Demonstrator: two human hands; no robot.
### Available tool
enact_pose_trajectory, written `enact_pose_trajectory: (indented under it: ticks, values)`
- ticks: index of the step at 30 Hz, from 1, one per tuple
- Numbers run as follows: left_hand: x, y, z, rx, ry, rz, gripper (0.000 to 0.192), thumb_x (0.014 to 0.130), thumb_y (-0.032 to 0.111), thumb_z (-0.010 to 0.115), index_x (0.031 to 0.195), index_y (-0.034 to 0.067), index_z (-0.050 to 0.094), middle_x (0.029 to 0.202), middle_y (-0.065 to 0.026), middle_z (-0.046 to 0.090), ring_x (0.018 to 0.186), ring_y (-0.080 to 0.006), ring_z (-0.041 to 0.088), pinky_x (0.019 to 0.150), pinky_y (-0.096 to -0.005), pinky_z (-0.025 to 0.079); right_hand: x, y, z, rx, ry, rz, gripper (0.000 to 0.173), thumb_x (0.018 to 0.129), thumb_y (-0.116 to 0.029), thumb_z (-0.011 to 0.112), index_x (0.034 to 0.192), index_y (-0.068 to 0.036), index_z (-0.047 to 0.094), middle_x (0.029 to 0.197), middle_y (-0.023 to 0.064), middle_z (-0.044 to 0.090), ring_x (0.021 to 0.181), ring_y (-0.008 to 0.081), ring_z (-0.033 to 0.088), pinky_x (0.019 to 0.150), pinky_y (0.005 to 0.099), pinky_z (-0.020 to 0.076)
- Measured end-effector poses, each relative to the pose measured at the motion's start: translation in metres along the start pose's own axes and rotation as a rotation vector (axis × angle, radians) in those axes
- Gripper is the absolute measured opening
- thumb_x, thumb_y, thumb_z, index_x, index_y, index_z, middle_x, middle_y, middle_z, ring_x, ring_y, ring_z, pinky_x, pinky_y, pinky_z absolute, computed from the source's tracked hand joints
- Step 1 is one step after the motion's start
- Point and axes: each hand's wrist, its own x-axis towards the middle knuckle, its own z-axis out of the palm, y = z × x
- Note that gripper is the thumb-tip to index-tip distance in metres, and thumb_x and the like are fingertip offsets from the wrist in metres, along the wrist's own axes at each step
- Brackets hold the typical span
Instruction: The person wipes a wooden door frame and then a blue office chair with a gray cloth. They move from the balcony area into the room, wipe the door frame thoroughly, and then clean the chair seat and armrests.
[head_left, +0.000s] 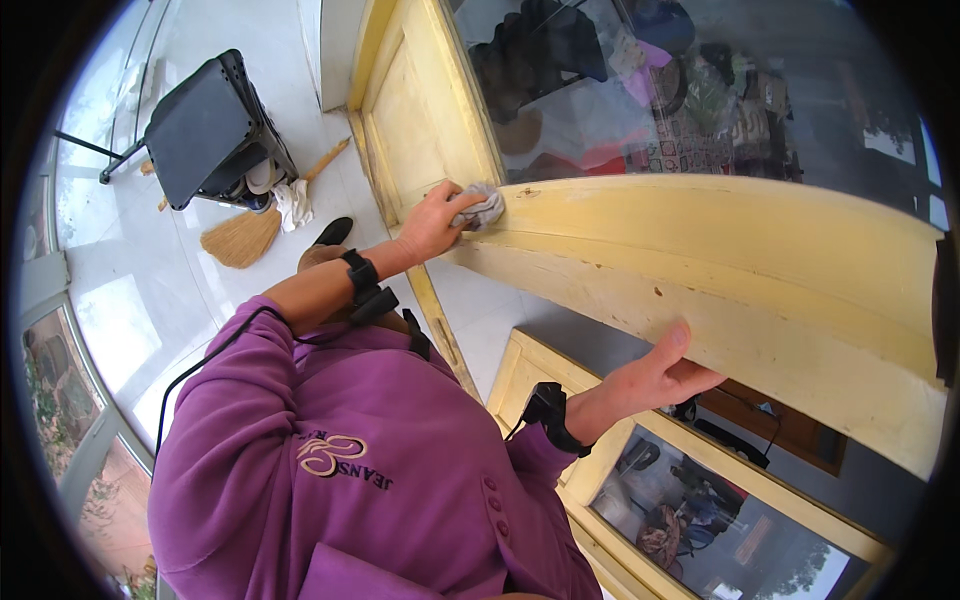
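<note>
A crumpled grey cloth (480, 208) is pinched in my left hand (437, 219) and pressed to the yellow painted wooden door (645, 217), beside the lower corner of its glass pane (675, 97). My right hand (660, 375) grips the door's edge: the thumb lies against the pale edge face and the fingers go behind it, partly hidden. Small chips and dark marks show in the paint. Black straps with devices are on both wrists, and a black cable runs along the left sleeve.
A straw broom (244, 238), a white crumpled cloth (294, 204) and a black rack or chair (202, 127) holding shoes stand on the pale tiled floor at left. Another yellow glazed door leaf (772, 484) is at lower right. The glass reflects various objects.
</note>
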Motion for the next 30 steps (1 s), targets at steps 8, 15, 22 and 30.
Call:
enact_pose_trajectory:
  ticks: [8,15,22,30]
  values:
    - [0.052,0.102,-0.031,-0.294,0.106,0.302,0.06,0.068,-0.002,0.074,0.123,0.019,0.068,0.113,-0.013,0.056,0.104,-0.0342,0.057,0.087,-0.0386,0.05,-0.003,-0.005,0.008,-0.15,0.13,0.026,0.072,0.088,-0.017,0.065,0.148,0.006,0.032,0.139,0.0212,0.047,0.119,0.028,0.053,0.102,0.04,0.0446]
    - [0.089,0.11,-0.026,-0.381,0.099,0.582,0.069,0.058,-0.006,0.073,0.12,0.023,0.069,0.118,-0.0114,0.058,0.103,-0.032,0.056,0.086,-0.0386,0.049,-0.004,-0.003,0.002,-0.182,0.152,0.018,0.084,0.086,-0.026,0.072,0.151,0.005,0.028,0.143,0.0211,0.045,0.122,0.0276,0.052,0.103,0.0407,0.0436]
    - [0.048,0.029,-0.028,-0.224,-0.316,0.16,0.069,0.066,-0.01,0.073,0.127,0.021,0.066,0.12,-0.0122,0.059,0.11,-0.0339,0.059,0.092,-0.0392,0.051,-0.003,-0.005,0.011,-0.176,0.247,0.064,0.08,0.085,-0.02,0.065,0.151,0.004,0.028,0.145,0.0196,0.042,0.126,0.0272,0.049,0.104,0.0391,0.0428]
    - [0.096,0.12,-0.046,-0.631,0.04,0.354,0.058,0.076,-0.01,0.063,0.131,0.008,0.061,0.122,-0.0131,0.059,0.114,-0.0313,0.056,0.099,-0.0397,0.045,-0.005,-0.014,0.023,-0.197,0.321,0.133,0.073,0.084,-0.013,0.056,0.15,0.003,0.029,0.143,0.0187,0.044,0.125,0.0269,0.05,0.105,0.0378,0.043]
